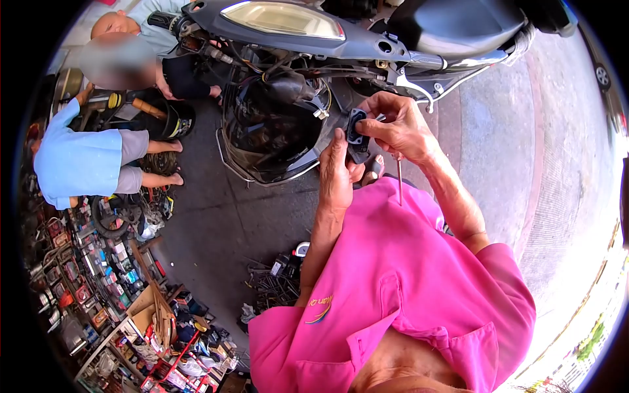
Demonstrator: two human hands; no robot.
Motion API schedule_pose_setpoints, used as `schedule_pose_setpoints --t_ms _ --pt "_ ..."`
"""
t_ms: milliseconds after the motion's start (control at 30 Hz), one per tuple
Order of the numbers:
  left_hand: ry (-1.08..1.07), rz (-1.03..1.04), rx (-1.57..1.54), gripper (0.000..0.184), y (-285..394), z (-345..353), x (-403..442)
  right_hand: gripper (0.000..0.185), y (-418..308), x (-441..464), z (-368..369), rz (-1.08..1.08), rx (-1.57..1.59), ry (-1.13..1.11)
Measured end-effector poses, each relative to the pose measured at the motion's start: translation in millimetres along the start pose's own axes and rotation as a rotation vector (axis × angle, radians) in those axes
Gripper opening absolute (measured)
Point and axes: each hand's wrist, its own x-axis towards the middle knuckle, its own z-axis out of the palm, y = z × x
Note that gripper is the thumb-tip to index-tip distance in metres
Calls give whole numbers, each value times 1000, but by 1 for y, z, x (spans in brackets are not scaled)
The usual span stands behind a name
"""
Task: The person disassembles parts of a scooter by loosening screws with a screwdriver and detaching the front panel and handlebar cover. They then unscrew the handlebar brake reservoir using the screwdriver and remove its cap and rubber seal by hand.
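Note:
In front of my pink shirt, my left hand (336,171) grips a small black rectangular housing (357,150), thumb along its near side. The housing's upper side shows a rimmed, open recess. My right hand (401,128) is closed, with its thumb and finger pressed at the recess. A thin screwdriver (400,180) is tucked in that same hand, its metal shaft pointing down toward my shirt. Whether the right fingertips pinch a small piece there, I cannot make out. Just beyond both hands stands a motorbike (282,39) with its front wiring exposed.
Two people are at the left; one in a light blue shirt (78,160) bends by a black bucket (178,121). Boxed parts (111,268) crowd the lower left. Loose metal tools (275,281) lie on the floor near my left forearm. A black body panel (268,144) sits below the motorbike.

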Motion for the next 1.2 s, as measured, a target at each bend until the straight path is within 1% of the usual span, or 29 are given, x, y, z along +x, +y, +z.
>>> schedule_pose_setpoints --t_ms 100,167,200,300,333,467,567,667,833,900,1000,1067,1133,1200 --pt "87 7 5 52 8 18 -6 21 -1 -2 3 15 5 22" --pt "64 40 30 48 10 25 -9 24 1 -2 2 14 1 28" --pt "53 56 42 46 11 27 -10 21 3 -1 3 -3 -12 31" --pt "101 148 216 37 12 35 -10 16 5 -1 3 -38 -46 29" --pt "91 137 208 28 10 30 -9 16 3 -3 3 -38 -54 21" --pt "143 130 189 27 11 35 -10 18 7 -5 0 -46 -15 -2" --pt "177 120 162 27 14 35 -11 21 10 -2 -4 -15 52 -51" --pt "256 115 172 25 9 27 -5 23 3 -5 -8 49 27 -59" --pt "239 67 94 29 11 18 -1 23 6 -2 -17 33 101 -21" --pt "233 85 106 32 11 19 -1 22 0 -4 -27 27 164 -69" --pt "215 67 129 27 11 24 1 17 -2 -1 -29 21 222 -92" --pt "156 63 170 27 6 24 2 16 -7 -1 -24 20 219 -85" --pt "76 65 174 27 4 25 -1 16 -3 -1 -23 -27 221 -52" --pt "78 77 156 27 6 33 -3 17 5 4 -24 -71 204 -73"
